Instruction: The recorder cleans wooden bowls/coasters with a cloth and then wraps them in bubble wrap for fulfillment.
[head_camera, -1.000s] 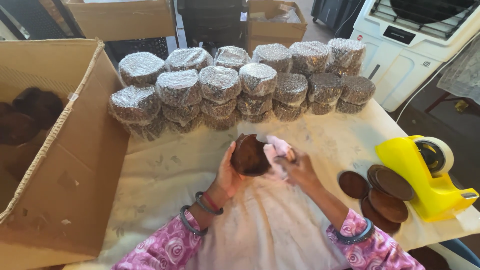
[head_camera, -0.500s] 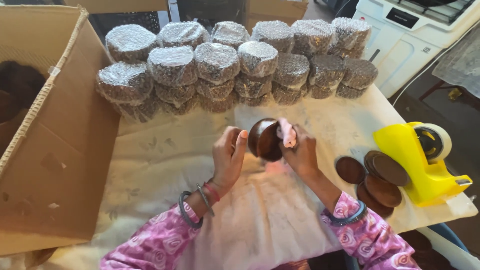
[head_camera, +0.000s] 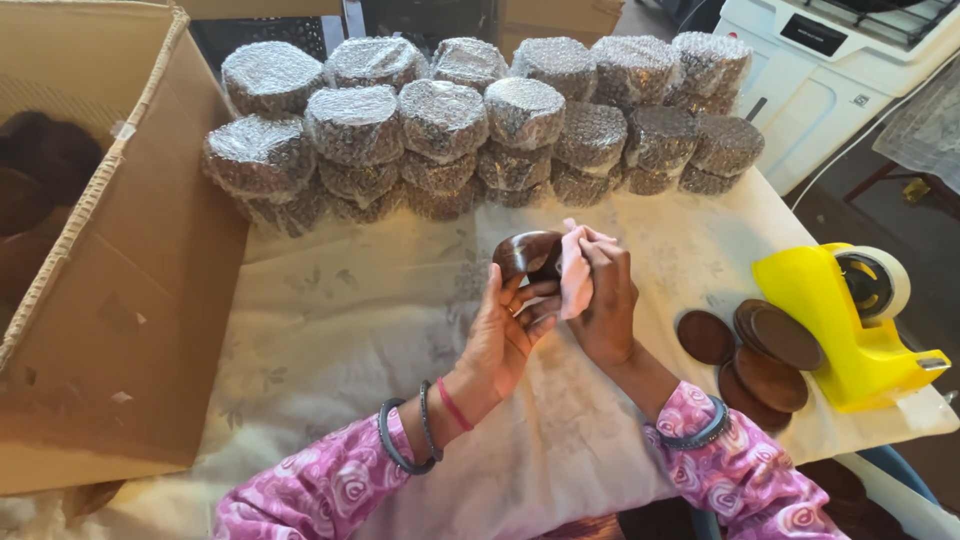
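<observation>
Wooden bowl (head_camera: 527, 256) held above a cloth-covered table (head_camera: 330, 320), between 2 hands.

Left hand (head_camera: 508, 330) cups the dark, round bowl from below, fingers curled around its near side; right hand (head_camera: 603, 300) is clenched around a pink cloth (head_camera: 575, 275), pressing it against the bowl's right edge. Both hands touch the bowl, which tilts with its rim toward the cloth. Flat wooden discs (head_camera: 760, 350) and a yellow tape dispenser (head_camera: 840, 320) lie right; bubble-wrapped bundles (head_camera: 440, 120) are stacked beyond. The bowl's far side is hidden.

The left hand (head_camera: 508, 330) is raised palm-up, fingers curled in a grip, bangles on its wrist. The right hand (head_camera: 606, 300) faces it, knuckles up, fingers pinched closed, touching the left's fingertips.
</observation>
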